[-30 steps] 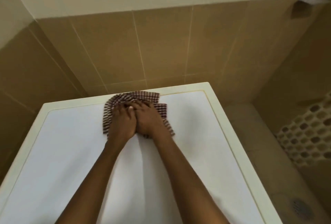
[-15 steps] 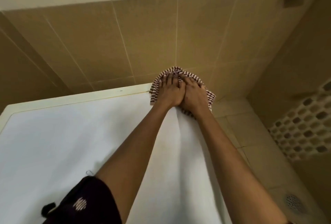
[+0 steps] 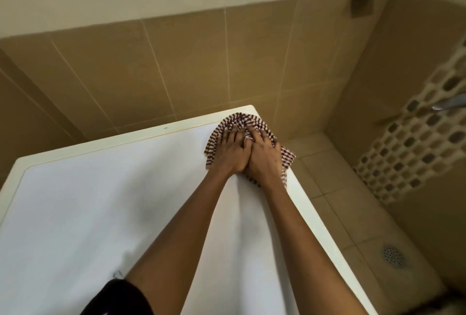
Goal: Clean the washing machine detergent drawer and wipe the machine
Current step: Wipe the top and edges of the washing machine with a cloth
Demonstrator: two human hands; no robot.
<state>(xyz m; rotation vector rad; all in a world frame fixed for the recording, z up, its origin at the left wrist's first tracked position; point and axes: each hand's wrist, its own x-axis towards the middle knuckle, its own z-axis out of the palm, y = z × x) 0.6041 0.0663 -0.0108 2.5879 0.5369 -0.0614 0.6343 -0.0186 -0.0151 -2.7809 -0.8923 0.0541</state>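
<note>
1. The left hand [image 3: 230, 149] and right hand [image 3: 265, 158] lie side by side and touching. Their fingers are stretched flat, pressing down on a checked cloth [image 3: 240, 120] without clutching it.
2. Under them the cloth covers the far right corner of the washing machine top [image 3: 88, 208], with one edge hanging past the right side.
3. Left of the hands, a tiny dark mark [image 3: 165, 128] on the cream rim is too small to read.
4. Right of the hands and lower, a floor drain [image 3: 392, 256].

The cloth [image 3: 242, 121] slid right to the machine's [image 3: 100, 201] far corner.
</note>
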